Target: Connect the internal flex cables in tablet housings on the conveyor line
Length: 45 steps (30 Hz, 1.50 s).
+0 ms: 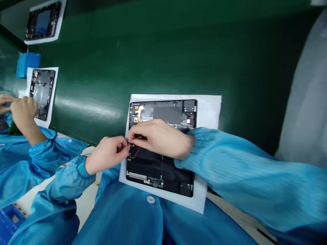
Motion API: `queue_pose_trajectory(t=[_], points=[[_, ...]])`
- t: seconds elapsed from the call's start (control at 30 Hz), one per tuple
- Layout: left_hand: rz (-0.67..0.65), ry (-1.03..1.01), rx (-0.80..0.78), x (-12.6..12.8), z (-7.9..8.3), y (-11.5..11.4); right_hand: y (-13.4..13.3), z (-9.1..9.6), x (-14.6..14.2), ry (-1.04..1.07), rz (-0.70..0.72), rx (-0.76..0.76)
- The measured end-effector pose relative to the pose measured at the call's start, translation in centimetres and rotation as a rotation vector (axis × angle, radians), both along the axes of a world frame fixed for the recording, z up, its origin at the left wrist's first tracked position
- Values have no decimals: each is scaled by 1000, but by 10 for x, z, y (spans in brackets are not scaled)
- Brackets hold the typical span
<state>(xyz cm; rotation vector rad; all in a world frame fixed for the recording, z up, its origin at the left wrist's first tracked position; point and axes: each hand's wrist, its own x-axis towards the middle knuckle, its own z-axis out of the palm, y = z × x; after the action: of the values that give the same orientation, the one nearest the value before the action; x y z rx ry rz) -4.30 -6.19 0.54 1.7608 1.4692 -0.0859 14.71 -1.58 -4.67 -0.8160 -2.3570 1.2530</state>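
Note:
A black tablet housing (173, 175) lies open on a sheet of white paper (209, 112), its inner parts showing. My left hand (108, 154) is closed in a pinch at the housing's left edge. Reaching across from the right, my right hand (158, 137) is also pinched, its fingertips at the same edge and almost meeting the left ones. Just below the fingertips a small orange flex cable (136, 153) shows. Whatever the fingers grip is too small or hidden to make out. The right hand and wrist cover the housing's middle.
The green table (178, 61) spreads beyond the paper. At left, a co-worker's hands (24, 110) are beside another open tablet housing (44, 90) on paper. A third housing (43, 22) lies farther back, near a blue box (27, 63). A blue crate (10, 217) is at lower left.

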Motion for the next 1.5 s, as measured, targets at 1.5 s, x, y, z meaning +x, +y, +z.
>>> queue_pose_trajectory(t=[1.5], points=[[134,-76,-239,2,1,30,3,-11,-2,-75,-56,370]])
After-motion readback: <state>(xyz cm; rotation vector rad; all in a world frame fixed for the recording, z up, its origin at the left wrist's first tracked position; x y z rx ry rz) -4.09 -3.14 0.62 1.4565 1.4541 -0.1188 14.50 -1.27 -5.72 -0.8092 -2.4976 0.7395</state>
